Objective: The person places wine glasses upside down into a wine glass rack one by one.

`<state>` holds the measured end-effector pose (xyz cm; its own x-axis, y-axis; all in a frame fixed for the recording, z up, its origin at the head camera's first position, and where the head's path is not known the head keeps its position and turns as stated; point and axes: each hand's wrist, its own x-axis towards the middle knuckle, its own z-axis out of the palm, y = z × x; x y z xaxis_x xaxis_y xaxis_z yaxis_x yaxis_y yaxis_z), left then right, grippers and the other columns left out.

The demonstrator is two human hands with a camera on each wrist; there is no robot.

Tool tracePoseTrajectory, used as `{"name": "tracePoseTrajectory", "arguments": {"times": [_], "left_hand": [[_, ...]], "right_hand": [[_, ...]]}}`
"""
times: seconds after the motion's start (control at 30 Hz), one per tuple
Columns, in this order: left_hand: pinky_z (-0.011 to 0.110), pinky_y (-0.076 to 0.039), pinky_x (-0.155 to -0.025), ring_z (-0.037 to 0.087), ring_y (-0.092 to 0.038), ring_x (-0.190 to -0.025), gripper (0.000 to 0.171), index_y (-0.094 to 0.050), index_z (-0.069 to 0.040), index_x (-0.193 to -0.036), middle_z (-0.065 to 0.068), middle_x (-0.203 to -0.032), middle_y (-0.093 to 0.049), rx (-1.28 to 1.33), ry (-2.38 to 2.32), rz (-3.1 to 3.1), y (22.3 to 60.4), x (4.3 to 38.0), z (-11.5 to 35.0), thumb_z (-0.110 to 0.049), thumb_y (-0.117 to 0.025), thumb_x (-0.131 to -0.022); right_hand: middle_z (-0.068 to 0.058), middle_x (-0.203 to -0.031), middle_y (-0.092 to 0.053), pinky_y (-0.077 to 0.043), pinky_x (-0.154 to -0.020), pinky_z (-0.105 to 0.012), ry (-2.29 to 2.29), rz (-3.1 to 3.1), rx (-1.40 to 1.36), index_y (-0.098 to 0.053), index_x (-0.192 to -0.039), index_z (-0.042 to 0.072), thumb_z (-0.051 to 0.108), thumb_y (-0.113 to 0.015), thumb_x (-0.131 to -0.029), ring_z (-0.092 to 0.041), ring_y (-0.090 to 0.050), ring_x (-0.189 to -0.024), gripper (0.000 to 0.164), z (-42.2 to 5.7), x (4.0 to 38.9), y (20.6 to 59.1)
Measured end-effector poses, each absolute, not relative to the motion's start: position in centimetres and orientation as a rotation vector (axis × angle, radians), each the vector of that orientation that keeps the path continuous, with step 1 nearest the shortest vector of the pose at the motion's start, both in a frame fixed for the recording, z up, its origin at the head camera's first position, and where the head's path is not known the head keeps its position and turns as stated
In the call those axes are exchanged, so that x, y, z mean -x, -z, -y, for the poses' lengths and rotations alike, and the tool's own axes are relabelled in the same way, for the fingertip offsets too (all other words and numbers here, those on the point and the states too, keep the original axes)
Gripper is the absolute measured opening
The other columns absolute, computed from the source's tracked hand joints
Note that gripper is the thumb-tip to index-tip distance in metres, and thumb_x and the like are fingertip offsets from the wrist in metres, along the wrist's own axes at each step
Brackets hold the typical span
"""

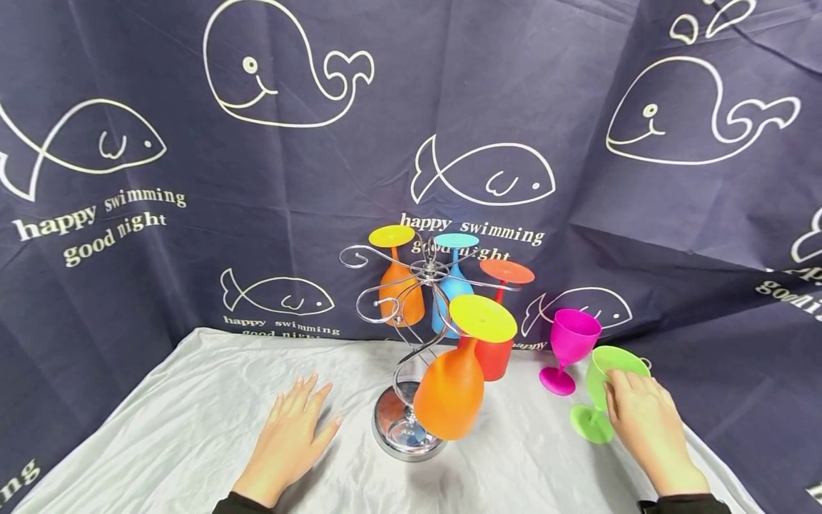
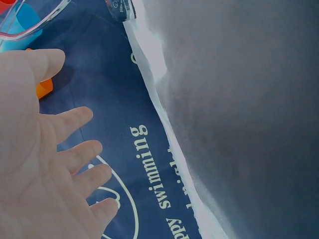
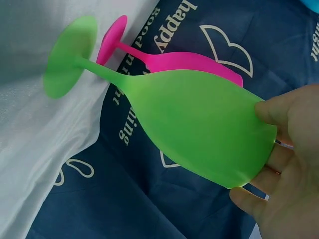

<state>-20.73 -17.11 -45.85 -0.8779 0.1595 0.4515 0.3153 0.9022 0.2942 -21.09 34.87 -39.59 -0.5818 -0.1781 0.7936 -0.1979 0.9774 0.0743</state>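
Note:
My right hand point(image 1: 647, 422) pinches a green plastic goblet point(image 3: 194, 124) near its rim, thumb on one side and fingers at the other. The goblet is upright, its round foot at the white cloth. Just behind and left of it stands a magenta goblet point(image 1: 574, 339), upright. My left hand point(image 1: 289, 432), palm down with fingers spread, is over the cloth and holds nothing. Between the hands rises a chrome goblet rack point(image 1: 392, 417). Upside down on it hang a front orange goblet point(image 1: 449, 396) with a yellow foot, a red goblet point(image 1: 494, 364), a blue goblet point(image 1: 454, 289) and a rear orange goblet point(image 1: 402, 296).
White cloth point(image 1: 212, 400) covers the table. Behind it and along the sides hangs a dark blue curtain point(image 1: 308, 193) printed with whales, fish and lettering. Curled wire arms point(image 1: 353, 250) stick out from the rack's left side with no goblet on them.

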Motion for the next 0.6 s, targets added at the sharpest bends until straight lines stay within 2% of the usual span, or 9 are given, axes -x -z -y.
{"name": "tracePoseTrajectory", "arguments": {"times": [0.13, 0.4, 0.6], "left_hand": [[0.071, -0.03, -0.115, 0.047, -0.041, -0.144, 0.054, -0.058, -0.009, -0.142, 0.021, -0.156, -0.046, 0.346, 0.511, 2.644, 45.7, 20.6, 17.1, -0.041, -0.064, -0.098], [0.071, -0.03, -0.115, 0.048, -0.041, -0.144, 0.054, -0.058, -0.009, -0.142, 0.022, -0.156, -0.045, 0.35, 0.523, 2.644, 45.7, 20.6, 17.0, -0.04, -0.064, -0.098], [0.071, -0.03, -0.115, 0.048, -0.042, -0.144, 0.054, -0.059, -0.009, -0.141, 0.022, -0.155, -0.046, 0.353, 0.533, 2.631, 45.7, 20.6, 17.0, -0.039, -0.064, -0.098]], "right_hand": [[-0.019, -0.08, -0.067, -0.045, -0.073, -0.06, -0.017, 2.205, -0.258, -0.062, -0.092, 0.001, 0.005, -0.071, -0.08, -0.045, -0.063, -0.078, 0.015, -34.7, 20.9, 39.4], [-0.016, -0.075, -0.069, -0.046, -0.082, -0.061, 0.026, 2.206, -0.267, -0.064, -0.089, 0.004, 0.007, -0.069, -0.078, -0.039, -0.067, -0.076, 0.012, -34.7, 20.4, 38.8], [-0.016, -0.074, -0.068, -0.046, -0.089, -0.063, 0.035, 2.18, -0.314, -0.065, -0.087, 0.002, 0.008, -0.069, -0.076, -0.039, -0.066, -0.076, 0.013, -34.6, 20.0, 38.3]]}}
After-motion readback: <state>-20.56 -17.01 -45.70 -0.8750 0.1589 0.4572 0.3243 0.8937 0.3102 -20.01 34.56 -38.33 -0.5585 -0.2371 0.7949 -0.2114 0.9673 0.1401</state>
